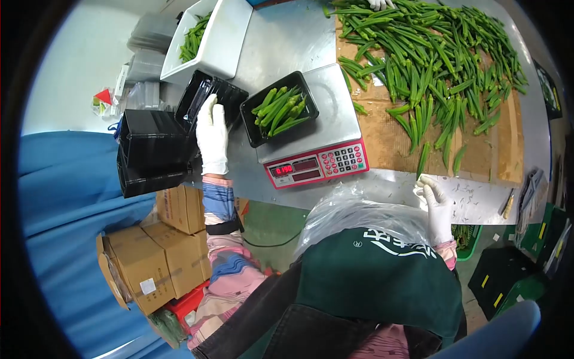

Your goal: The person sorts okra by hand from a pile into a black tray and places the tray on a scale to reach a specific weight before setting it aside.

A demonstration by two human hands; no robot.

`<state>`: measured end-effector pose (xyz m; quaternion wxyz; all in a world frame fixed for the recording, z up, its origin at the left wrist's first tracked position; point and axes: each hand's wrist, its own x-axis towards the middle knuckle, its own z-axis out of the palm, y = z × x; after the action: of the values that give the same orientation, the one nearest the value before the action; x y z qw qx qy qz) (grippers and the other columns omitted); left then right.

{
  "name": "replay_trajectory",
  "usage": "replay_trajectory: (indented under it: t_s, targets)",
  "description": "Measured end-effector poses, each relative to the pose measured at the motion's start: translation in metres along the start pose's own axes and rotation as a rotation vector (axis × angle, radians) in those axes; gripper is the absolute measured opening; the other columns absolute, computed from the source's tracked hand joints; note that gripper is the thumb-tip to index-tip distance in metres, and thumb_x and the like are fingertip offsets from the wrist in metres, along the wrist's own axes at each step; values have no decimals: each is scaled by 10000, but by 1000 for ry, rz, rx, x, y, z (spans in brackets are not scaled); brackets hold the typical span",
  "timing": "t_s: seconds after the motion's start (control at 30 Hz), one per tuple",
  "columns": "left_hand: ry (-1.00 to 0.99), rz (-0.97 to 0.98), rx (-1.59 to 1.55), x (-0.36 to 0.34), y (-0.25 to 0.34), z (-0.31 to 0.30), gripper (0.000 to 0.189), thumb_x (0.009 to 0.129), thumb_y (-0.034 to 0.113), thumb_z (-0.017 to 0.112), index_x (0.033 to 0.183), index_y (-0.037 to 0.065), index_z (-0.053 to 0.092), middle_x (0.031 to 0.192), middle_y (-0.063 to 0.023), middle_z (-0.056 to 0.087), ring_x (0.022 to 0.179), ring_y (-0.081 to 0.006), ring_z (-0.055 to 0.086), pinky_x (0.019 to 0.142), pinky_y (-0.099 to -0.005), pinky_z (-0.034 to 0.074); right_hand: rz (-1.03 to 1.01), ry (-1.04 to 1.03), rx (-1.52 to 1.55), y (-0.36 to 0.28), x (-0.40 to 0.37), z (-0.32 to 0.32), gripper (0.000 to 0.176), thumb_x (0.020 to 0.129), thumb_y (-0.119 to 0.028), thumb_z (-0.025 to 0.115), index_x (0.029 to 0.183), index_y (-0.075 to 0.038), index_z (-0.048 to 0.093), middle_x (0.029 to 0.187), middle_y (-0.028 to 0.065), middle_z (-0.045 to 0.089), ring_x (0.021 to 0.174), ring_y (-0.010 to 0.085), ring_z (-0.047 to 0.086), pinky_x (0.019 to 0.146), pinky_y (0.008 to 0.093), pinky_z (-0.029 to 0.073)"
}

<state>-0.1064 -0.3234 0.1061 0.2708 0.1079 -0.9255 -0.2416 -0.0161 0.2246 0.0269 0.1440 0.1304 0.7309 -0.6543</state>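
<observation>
My left hand (213, 134), in a white glove, lies with fingers stretched out against the black plastic trays (230, 94); its thumb is hidden. Beside it, a black tray (255, 133) of okra (281, 111) sits tilted across the left of the scale's metal plate (332, 99). The red scale (317, 164) shows digits like 0.190. At the table's front edge, my gloved right hand (436, 206) has its fingers curled in a pinch at the lower end of one okra pod (424, 158). Loose okra (427, 72) covers much of the cardboard (382, 143) beyond it.
Nested black trays (152, 137) stand at the left edge. A white bin (230, 36) with okra is behind them. Another person's gloved hand (380, 4) shows at the top. Cardboard boxes (143, 257) are stacked below left; dark crates (505, 278) stand at right.
</observation>
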Motion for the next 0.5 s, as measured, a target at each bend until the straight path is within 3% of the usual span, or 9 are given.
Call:
replay_trajectory:
  t_s: [0.13,0.23,0.33,0.37,0.4,0.47,0.5]
  targets:
    - [40,-205,-145,-19,-23,-9,340,1012,184,588,1292,-3,634,1267,-179,671,1171,-261,639,1031,-346,474,-10,-20,-52,7,2,1,311,1020,-159,621,1269,23,654,1117,84,711,919,131,660,880,272,523]
    - [-75,-269,-72,-39,-30,-1,331,1004,196,595,1261,-7,643,1225,-158,686,1137,-238,640,1010,-336,474,-7,-34,-72,2,0,6,314,1019,-167,627,1269,20,656,1103,79,716,917,124,658,861,265,519]
    - [-212,-667,-507,-55,-24,13,365,995,231,605,1244,-34,635,1132,-159,704,1036,-209,670,907,-318,517,-8,-52,-114,0,0,9,310,1019,-169,628,1261,23,660,1090,76,720,919,122,658,850,263,517]
    - [-307,-651,-379,-57,-20,15,355,987,213,617,1246,-30,621,1056,-111,699,935,-169,676,825,-285,529,-3,-55,-119,0,-1,10,309,1019,-168,628,1259,24,661,1088,76,721,920,123,658,851,263,518]
    - [-337,-492,-251,-63,-42,34,311,977,185,631,1217,-13,619,1020,-68,683,875,-141,669,746,-272,561,0,-56,-124,0,-1,10,307,1019,-167,628,1256,26,662,1087,77,722,921,124,659,851,264,519]
    - [-423,-755,-589,-60,10,41,255,963,147,621,1165,-9,627,1037,-79,689,870,-174,681,678,-311,606,23,-56,-107,3,0,10,296,1008,-145,634,1263,4,663,1113,93,724,946,133,667,881,269,518]
    - [-382,-762,-567,-52,6,52,222,952,104,604,1137,-17,621,1033,-112,695,809,-215,718,591,-334,628,34,-53,-97,4,1,10,293,1003,-133,637,1266,-8,663,1126,101,726,959,137,671,895,272,518]
